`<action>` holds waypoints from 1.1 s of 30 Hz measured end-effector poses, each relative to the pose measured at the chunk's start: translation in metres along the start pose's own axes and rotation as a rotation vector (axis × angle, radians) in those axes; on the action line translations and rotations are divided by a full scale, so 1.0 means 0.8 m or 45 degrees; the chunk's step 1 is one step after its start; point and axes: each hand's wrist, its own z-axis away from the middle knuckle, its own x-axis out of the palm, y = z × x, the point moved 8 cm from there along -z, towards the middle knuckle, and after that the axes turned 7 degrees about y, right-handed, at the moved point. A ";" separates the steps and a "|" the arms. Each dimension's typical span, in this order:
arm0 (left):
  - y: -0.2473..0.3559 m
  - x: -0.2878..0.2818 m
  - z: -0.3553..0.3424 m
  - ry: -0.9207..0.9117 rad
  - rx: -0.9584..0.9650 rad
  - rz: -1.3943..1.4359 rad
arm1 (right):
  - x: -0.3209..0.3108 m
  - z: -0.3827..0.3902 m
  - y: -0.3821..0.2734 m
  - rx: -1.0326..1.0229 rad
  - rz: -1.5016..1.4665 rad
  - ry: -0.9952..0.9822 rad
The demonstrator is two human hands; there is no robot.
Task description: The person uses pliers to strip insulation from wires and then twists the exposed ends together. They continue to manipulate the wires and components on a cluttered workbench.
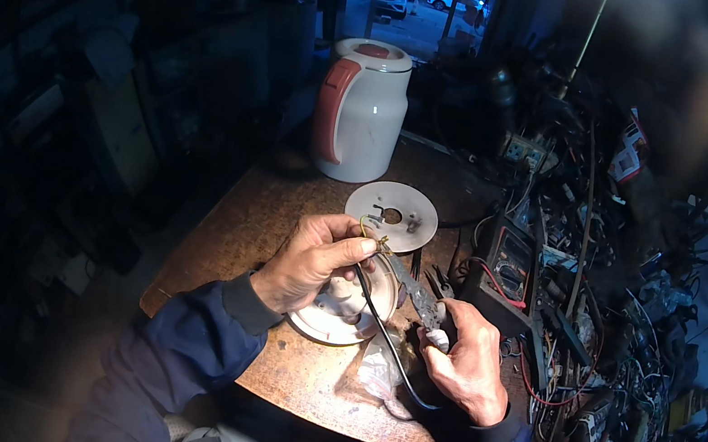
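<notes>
In my left hand (pixel 321 257), thumb and fingers pinch the end of a black power cord (pixel 384 328), where thin yellowish wires stick out. The cord runs down to the right across the table. My right hand (pixel 468 362) is closed on the pale handles of a long two-handled metal tool (pixel 416 294); whether it is scissors or pliers I cannot tell. Its tip reaches the wires beside my left fingers. Under my hands lies a round white base (pixel 329 325), partly hidden by the left one. Beyond it is a flat white disc (pixel 419 214) with a central hole and dark stains.
A white jug kettle (pixel 371 123) with a red handle stands at the back of the brown table (pixel 217 246). Dark pliers (pixel 439 282) and a black meter (pixel 507 267) lie to the right. Heaped cables and parts (pixel 627 353) crowd that side. A crumpled clear bag (pixel 382 372) lies near the front edge.
</notes>
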 end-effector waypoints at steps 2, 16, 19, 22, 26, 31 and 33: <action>-0.002 0.002 0.000 -0.023 -0.037 0.089 | 0.001 0.000 -0.001 -0.021 0.007 0.023; -0.003 0.007 0.001 -0.152 -0.101 0.169 | -0.003 -0.006 -0.012 -0.221 0.058 0.123; -0.007 0.007 0.001 -0.177 -0.145 0.189 | -0.004 -0.007 -0.013 -0.234 0.061 0.115; -0.008 0.009 0.002 -0.209 -0.187 0.263 | -0.003 -0.007 -0.009 -0.252 0.057 0.108; -0.006 0.008 0.003 -0.210 -0.200 0.261 | -0.003 -0.007 -0.009 -0.285 0.061 0.119; -0.007 0.007 0.002 -0.211 -0.189 0.242 | -0.001 -0.007 -0.007 -0.269 0.062 0.116; -0.008 0.006 0.002 -0.212 -0.184 0.235 | -0.002 -0.007 -0.009 -0.278 0.064 0.124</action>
